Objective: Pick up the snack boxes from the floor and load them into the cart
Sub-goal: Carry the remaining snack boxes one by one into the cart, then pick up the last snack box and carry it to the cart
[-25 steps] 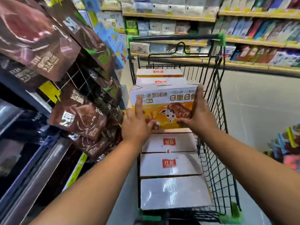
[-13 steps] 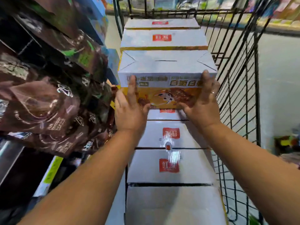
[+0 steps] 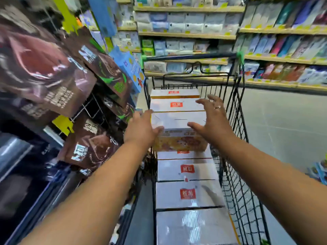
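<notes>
The right hand (image 3: 211, 117) hangs open, fingers spread and slightly bent, with a ring (image 3: 217, 107) on one finger. It holds nothing. Its thumb points left, just above the right end of the snack box (image 3: 178, 121), apparently not touching it.

The left hand (image 3: 141, 129) is at the box's other end, loosely open. Its thumb lies against the near upper edge and its fingers run beside the left side. Blur hides whether they press on it.

Between the two hands, the snack box lies flat, white top up and printed orange face toward the person. It sits on a row of white boxes (image 3: 187, 193) with red labels, inside the cart (image 3: 238, 121).

Two more boxes (image 3: 176, 104) lie just beyond the fingertips. The cart's wire wall stands right of the right hand, with grey floor (image 3: 283, 124) past it. Left of the left hand, brown pouches (image 3: 44, 68) hang on a rack. Far ahead are stocked shelves (image 3: 191, 35).
</notes>
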Demonstrator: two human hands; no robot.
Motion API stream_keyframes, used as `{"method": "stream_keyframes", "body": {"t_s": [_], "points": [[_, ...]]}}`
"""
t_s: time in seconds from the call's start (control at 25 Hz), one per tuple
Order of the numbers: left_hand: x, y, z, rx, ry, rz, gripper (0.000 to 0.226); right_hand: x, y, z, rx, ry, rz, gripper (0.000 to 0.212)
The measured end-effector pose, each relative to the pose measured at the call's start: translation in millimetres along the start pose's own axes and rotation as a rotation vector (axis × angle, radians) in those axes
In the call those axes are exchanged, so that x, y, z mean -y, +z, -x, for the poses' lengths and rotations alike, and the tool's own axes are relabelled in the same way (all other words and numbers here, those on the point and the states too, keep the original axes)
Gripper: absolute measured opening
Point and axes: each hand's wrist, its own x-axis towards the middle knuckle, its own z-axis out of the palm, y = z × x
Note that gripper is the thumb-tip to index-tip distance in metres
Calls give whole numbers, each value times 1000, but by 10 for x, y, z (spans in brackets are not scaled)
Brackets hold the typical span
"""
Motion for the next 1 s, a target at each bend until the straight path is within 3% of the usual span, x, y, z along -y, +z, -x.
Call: {"method": "stream_keyframes", "body": {"t_s": [0.16, 0.28, 0.4, 0.52, 0.76, 1.0], "points": [[-241, -920, 232, -117, 128, 21, 73, 694, -633, 110, 74, -64, 37, 76], [-429, -1641, 561, -245, 211, 4, 75, 1249, -1243, 183, 104, -222, 85, 73], [-656, -2281, 1109, -404, 219, -10, 75, 1767, -1995, 386, 88, -401, 106, 73], [-747, -2589, 1337, -432, 210, -19, 77, 1983, -2279, 451, 99, -475, 111, 75], [-1177, -3413, 2612, -626, -7, -124, 75, 2481, -2952, 1056, 228, -753, 40, 80], [-925, -3933, 4326, -770, -324, -117, 74, 3311, -3046, 2121, 370, -1006, -242, 74]]}}
